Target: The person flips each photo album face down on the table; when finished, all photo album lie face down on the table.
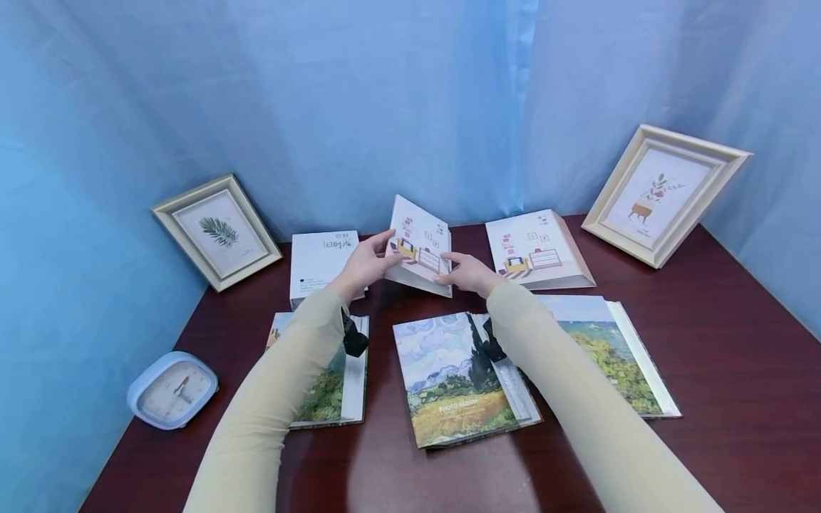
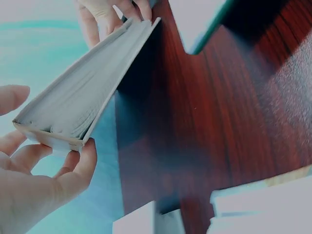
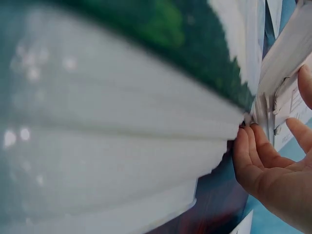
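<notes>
Both hands hold a white photo album [image 1: 420, 246] with a furniture drawing on its cover, tilted up near the back of the table. My left hand [image 1: 367, 263] grips its left side, with the thumb over the cover. On the right, my right hand [image 1: 471, 274] pinches the lower right edge. Seen in the left wrist view, the left fingers [image 2: 87, 163] wrap the spine, and the page edges of the album [image 2: 78, 92] face the camera. The right wrist view has the right hand [image 3: 273, 165] at the album's edge, behind a large blurred album close to the camera.
White albums lie on either side, left [image 1: 323, 260] and right [image 1: 535, 249]. In front are painted-cover albums: left [image 1: 323, 395], middle [image 1: 458, 381] and right [image 1: 606, 356]. Picture frames stand at back left [image 1: 221, 231] and back right [image 1: 663, 196]. A blue clock [image 1: 173, 390] sits at the left edge.
</notes>
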Demonstrator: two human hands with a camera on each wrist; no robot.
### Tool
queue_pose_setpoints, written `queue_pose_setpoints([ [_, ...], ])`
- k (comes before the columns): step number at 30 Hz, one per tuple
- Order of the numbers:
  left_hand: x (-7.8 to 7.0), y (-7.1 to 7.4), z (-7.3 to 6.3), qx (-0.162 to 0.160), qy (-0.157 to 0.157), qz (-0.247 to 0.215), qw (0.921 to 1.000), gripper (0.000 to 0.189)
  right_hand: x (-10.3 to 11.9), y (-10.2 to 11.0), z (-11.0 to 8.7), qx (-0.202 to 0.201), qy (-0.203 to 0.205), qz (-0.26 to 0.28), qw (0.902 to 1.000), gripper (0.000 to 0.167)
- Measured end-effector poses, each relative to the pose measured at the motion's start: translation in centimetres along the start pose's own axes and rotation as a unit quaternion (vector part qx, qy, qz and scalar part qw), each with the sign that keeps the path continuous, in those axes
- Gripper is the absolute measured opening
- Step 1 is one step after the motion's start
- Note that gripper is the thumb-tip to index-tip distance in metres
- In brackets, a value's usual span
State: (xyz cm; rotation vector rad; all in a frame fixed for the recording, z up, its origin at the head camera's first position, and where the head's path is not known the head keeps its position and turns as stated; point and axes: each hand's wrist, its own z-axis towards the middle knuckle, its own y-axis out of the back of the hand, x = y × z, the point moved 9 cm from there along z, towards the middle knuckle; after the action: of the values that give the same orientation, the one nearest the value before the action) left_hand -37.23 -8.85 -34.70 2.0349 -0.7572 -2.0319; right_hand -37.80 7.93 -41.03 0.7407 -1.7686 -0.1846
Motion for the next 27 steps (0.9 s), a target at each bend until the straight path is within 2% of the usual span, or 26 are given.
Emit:
queue_pose_setpoints([
  [4,-1.0,0.2,-0.1,0.002,-0.016,0.048,0.9987,0.061,0.5,-0.3,-0.2,0.0,0.018,0.001,0.9998,0.069],
  [9,-2.6,0.1,-0.2,0.012,-0.04,0.1,0.9941,0.062,1.4,0.0,-0.5,-0.032,0.049,-0.022,0.998,0.064],
  [11,-3.3,-0.1,-0.4,0.016,-0.047,0.116,0.9921,0.062,1.6,0.2,-0.5,-0.039,0.057,-0.015,0.9975,0.062],
  [17,-4.9,-0.9,-0.9,0.018,-0.065,0.16,0.9849,0.058,1.6,0.4,-0.6,-0.009,0.048,0.084,0.9953,0.066],
  [20,-5.6,-1.3,-1.0,0.011,-0.075,0.163,0.9838,0.056,1.6,0.8,-0.8,-0.002,0.037,0.124,0.9916,0.067],
  [27,-6.7,-1.9,-1.1,-0.01,-0.1,0.168,0.9807,0.051,2.5,1.6,-1.5,0.01,0.047,0.197,0.9792,0.058],
])
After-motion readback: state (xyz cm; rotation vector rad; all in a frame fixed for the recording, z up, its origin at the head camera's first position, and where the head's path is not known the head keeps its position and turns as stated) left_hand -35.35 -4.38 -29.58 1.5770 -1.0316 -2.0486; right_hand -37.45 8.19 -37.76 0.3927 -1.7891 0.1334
